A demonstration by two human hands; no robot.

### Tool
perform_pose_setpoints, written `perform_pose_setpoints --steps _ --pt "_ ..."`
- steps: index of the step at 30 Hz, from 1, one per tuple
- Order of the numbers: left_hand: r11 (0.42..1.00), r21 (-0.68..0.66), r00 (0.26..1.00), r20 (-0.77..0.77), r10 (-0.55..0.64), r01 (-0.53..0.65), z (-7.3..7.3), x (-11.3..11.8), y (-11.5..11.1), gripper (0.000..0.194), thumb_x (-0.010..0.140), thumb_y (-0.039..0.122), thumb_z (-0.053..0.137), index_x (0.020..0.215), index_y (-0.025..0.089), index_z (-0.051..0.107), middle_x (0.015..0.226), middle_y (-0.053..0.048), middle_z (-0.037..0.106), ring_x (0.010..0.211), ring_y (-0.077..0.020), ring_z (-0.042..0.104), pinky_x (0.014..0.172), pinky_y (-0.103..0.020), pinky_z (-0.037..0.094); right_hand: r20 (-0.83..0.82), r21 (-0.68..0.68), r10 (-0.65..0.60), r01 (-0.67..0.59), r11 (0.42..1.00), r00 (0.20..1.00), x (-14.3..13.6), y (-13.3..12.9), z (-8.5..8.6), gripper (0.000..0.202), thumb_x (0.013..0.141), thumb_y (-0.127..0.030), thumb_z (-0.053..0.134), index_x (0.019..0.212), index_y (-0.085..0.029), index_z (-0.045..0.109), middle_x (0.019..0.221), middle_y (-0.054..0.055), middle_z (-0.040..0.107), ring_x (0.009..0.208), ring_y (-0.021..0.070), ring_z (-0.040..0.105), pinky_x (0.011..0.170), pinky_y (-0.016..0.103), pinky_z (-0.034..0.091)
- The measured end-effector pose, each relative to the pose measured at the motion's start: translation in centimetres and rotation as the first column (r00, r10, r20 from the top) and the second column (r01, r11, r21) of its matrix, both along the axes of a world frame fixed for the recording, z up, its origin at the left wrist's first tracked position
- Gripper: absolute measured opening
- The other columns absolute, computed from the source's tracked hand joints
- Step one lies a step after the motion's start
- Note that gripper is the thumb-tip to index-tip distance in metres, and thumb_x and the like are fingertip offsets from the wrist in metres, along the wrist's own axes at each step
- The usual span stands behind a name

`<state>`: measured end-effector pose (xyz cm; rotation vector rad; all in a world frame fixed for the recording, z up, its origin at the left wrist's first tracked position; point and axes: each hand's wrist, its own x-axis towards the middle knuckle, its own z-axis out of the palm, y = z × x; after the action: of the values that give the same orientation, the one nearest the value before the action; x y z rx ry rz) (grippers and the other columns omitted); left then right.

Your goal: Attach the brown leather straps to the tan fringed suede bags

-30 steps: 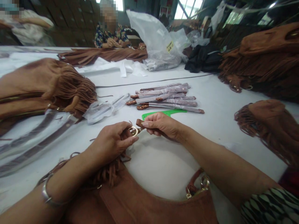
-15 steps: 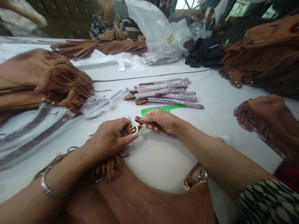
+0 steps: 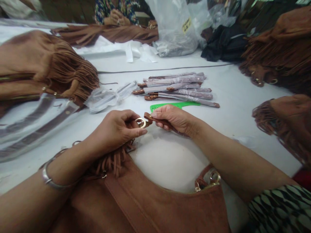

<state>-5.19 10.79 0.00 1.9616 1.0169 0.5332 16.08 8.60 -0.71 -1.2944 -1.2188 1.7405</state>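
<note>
**Both hands pinch ring and strap above the suede bag**

The white tabletop point(image 3: 243, 106) fills the view, and at 6 o'clock lies the big brown fringed bag point(image 3: 150, 207), its curved top edge facing the hands. At 9 o'clock a heap of finished fringed bags point(image 3: 43, 71) sits piled up, with more fringed bags point(image 3: 279, 48) stacked at 2 o'clock. At 12 o'clock a clear plastic sack point(image 3: 175, 32) stands near a co-worker's hands point(image 3: 119, 19). Just past centre, a bundle of wrapped straps point(image 3: 179, 89) lies in a row, and right below it a green comb point(image 3: 170, 105).

Now the centre: the left hand point(image 3: 116, 129) has its grip closed on a gold ring point(image 3: 141, 122), thumb and forefinger pinched around it, the ring attached at the bag's fringed corner. The right hand point(image 3: 175, 121) comes in from 3 o'clock, its grip shut on a brown strap end point(image 3: 148, 117), whose tip touches the ring. A silver bracelet point(image 3: 50, 179) circles the left wrist.
</note>
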Motion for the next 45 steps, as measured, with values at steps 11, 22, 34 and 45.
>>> perform_pose_setpoints --steps 11,22,34,45 --pt "0.999 -0.046 0.999 0.033 0.002 0.0 -0.1 0.1 -0.2 0.034 0.063 0.042 0.075 0.077 0.014 0.061 0.056 0.004 0.057 0.047 -0.007 0.046 0.045 -0.017 0.035 0.013 0.032 0.025 -0.025 0.999 1.0 -0.2 -0.2 0.5 0.026 0.08 -0.035 0.062 0.079 -0.009 0.058 0.055 -0.002 0.048 0.039 0.0019 0.033 0.033 0.012 0.022" --pt "0.995 0.083 0.996 -0.079 -0.04 0.047 -0.3 0.2 -0.3 0.031 0.064 0.042 0.07 0.077 0.015 0.062 0.057 0.004 0.055 0.05 -0.0088 0.046 0.047 -0.019 0.035 -0.048 -0.02 -0.019 0.018 1.0 0.999 -2.7 -1.1 -0.2 0.024 0.066 -0.027 0.071 0.065 -0.012 0.052 0.047 -0.006 0.039 0.036 0.002 0.028 0.031 0.014 0.017" --pt "0.971 -0.238 0.997 -0.054 -0.048 0.034 1.1 -0.1 -0.1 0.037 0.057 0.038 0.077 0.075 0.016 0.053 0.056 0.004 0.057 0.047 -0.0091 0.05 0.042 -0.018 0.04 -0.265 0.008 0.033 -0.032 0.999 0.964 -2.5 -1.2 -0.8 0.024 0.062 -0.023 0.073 0.068 -0.01 0.053 0.051 -0.007 0.042 0.038 0.0014 0.029 0.032 0.013 0.021" --pt "0.988 -0.147 0.999 0.015 -0.041 0.043 1.3 -0.2 -0.7 0.027 0.061 0.028 0.076 0.069 0.015 0.054 0.054 0.004 0.06 0.044 -0.0093 0.054 0.04 -0.016 0.042 -0.286 0.017 0.068 -0.065 0.998 0.956 -2.6 -1.4 -0.9 0.026 0.061 -0.02 0.073 0.064 -0.011 0.049 0.051 -0.007 0.042 0.038 0.0015 0.032 0.033 0.013 0.023"
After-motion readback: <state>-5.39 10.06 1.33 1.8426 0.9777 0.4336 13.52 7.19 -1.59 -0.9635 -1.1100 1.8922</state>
